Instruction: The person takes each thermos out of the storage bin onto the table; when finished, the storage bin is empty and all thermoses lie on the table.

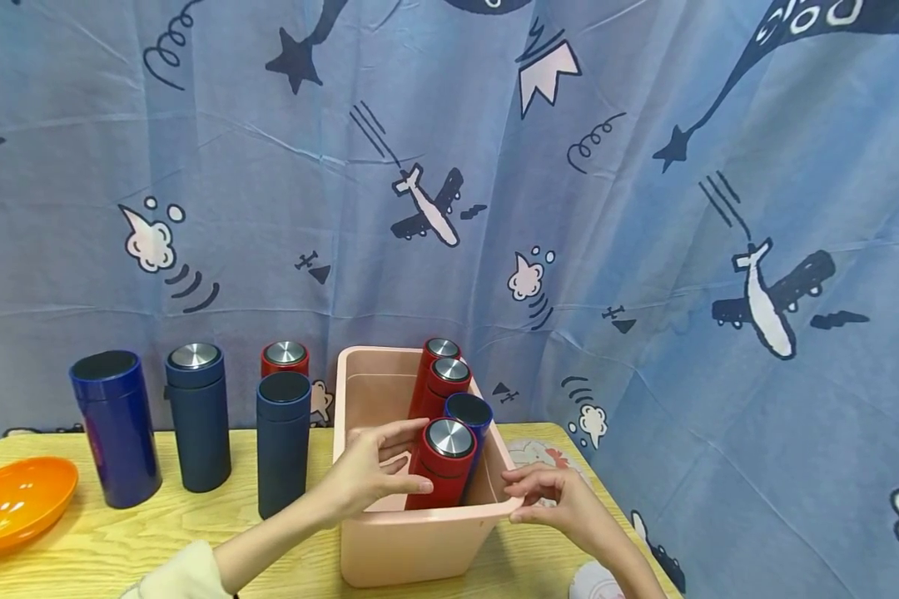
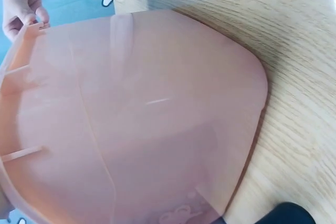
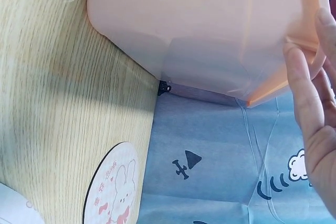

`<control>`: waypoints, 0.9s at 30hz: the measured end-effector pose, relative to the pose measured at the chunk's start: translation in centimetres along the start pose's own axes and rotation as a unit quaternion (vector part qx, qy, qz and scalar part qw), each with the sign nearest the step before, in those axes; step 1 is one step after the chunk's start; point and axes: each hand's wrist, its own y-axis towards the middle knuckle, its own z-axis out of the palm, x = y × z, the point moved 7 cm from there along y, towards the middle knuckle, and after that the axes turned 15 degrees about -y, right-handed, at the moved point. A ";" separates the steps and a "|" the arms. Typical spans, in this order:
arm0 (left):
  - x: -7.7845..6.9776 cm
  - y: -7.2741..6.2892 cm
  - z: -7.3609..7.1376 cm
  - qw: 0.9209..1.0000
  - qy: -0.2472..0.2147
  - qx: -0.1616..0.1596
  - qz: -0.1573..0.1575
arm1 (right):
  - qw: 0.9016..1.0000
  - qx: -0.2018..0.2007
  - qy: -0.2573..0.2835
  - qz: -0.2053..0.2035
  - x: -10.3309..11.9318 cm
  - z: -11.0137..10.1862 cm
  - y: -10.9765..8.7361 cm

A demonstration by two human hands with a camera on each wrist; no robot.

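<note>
A pink plastic bin (image 1: 412, 551) stands upright on the table. Inside, a red thermos with a silver-topped lid (image 1: 444, 478) is nearest the front, with a blue thermos (image 1: 474, 409) and two more red ones behind it. Reaching over the bin's left side, my left hand (image 1: 378, 470) is at the front red thermos, its thumb across the front and its fingers along the left side. At the front right corner my right hand (image 1: 562, 503) pinches the bin's rim; the right wrist view shows its fingers (image 3: 307, 95) at that rim.
Left of the bin stand a glossy blue thermos (image 1: 116, 433), two dark navy ones (image 1: 198, 424) (image 1: 283, 453) and a red one (image 1: 285, 358) behind. An orange bowl (image 1: 18, 503) lies far left. A round rabbit-print mat (image 3: 116, 187) is right of the bin, before a blue curtain (image 1: 232, 166).
</note>
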 end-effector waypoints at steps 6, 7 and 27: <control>0.6 1.2 0.4 0.999 0.029 -0.002 -0.018 | 1.000 -0.005 0.000 -0.007 -0.1 0.0 0.0; 0.7 1.4 0.5 0.999 0.036 -0.002 -0.020 | 1.000 -0.006 0.000 -0.007 -0.1 0.0 0.0; 0.7 2.0 0.7 0.988 0.151 -0.035 0.006 | 1.000 -0.008 0.006 -0.011 0.1 0.1 0.0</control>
